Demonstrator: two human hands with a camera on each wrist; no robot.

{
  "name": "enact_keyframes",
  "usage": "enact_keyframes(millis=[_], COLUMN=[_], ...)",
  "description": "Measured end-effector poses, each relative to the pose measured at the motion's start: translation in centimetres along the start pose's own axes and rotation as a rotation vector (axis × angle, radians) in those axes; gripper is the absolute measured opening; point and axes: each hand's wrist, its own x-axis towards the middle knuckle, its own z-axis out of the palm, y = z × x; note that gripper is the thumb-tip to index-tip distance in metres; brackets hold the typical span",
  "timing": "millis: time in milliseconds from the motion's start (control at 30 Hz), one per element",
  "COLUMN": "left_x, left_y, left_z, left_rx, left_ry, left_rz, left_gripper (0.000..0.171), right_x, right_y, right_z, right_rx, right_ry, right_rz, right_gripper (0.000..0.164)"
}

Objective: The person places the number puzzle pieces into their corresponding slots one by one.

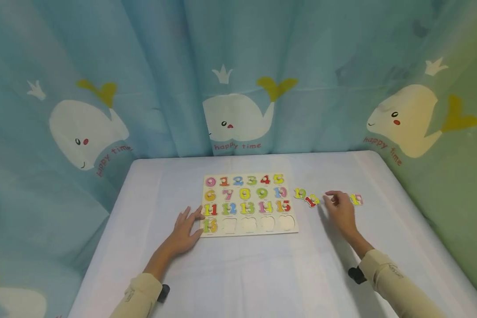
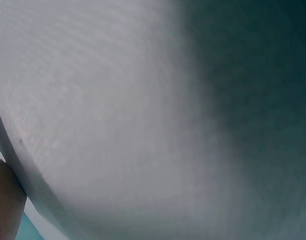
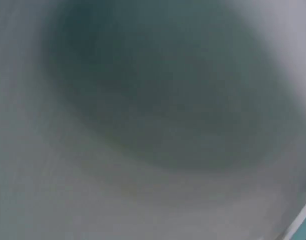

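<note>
A wooden number puzzle board (image 1: 258, 227) lies on the white-covered table. Colourful knobbed number pieces fill its upper rows; the bottom row has the 16 piece (image 1: 210, 226) at left and bare recesses beside it. At the board's left edge rests my left hand (image 1: 186, 232), fingers spread and fingertips at the rim. To the right of the board my right hand (image 1: 341, 214) hovers with loosely bent fingers, nothing visible between thumb and forefinger. Close to those fingertips lies a red-and-yellow number piece (image 1: 312, 201), with the green-and-yellow 19 piece (image 1: 300, 193) beside it.
Beyond my right hand lies a yellow-and-pink number piece (image 1: 356, 199), partly next to the knuckles. A blue curtain (image 1: 163, 110) with whale prints hangs behind and around the table (image 1: 242, 278). Both wrist views show mostly blurred pale cloth and shadow.
</note>
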Motion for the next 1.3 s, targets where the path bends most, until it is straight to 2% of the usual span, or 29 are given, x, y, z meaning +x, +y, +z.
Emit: enact_keyframes(millis=[67, 167, 300, 433, 633, 900, 967, 1067, 1200, 1300], left_x=[-0.1, -0.1, -0.1, -0.2, -0.1, -0.2, -0.2, -0.2, -0.2, -0.1], left_y=[0.0, 0.0, 0.0, -0.1, 0.0, 0.0, 0.0, 0.0, 0.0, 0.1], left_z=[-0.1, -0.1, 0.0, 0.1, 0.3, 0.0, 0.0, -0.1, -0.1, -0.1], left_rx=[0.001, 0.002, -0.002, -0.002, -0.002, -0.002, -0.001, 0.004, 0.007, -0.001], left_ry=[0.005, 0.005, 0.0, -0.006, -0.003, 0.007, 0.002, 0.0, 0.002, -0.004], left_rz=[-0.001, 0.004, -0.001, -0.002, 0.003, 0.0, -0.001, -0.002, -0.008, -0.001], left_gripper=[0.032, 0.032, 0.033, 0.033, 0.034, 0.033, 0.033, 0.033, 0.032, 0.033], right_x=[0.8, 1.5, 2.3, 2.7, 2.8, 3.2, 3.2, 3.1, 2.5, 1.9], right_y=[1.5, 3.3, 5.0, 5.9, 6.5, 6.4, 5.8, 4.2, 1.2, -1.2], right_z=[-1.6, -3.8, -5.7, -6.1, -5.9, -5.7, -5.6, -4.7, -2.4, -0.3], right_rx=[-0.008, -0.033, -0.087, -0.153, -0.201, -0.176, -0.161, -0.125, -0.085, -0.062], right_ry=[0.065, 0.101, 0.024, -0.052, -0.039, -0.071, -0.065, -0.076, -0.13, -0.19], right_rz=[0.073, 0.182, 0.272, 0.276, 0.265, 0.36, 0.338, 0.237, 0.079, 0.045], right_gripper=[0.025, 0.031, 0.04, 0.038, 0.032, 0.038, 0.039, 0.036, 0.031, 0.029])
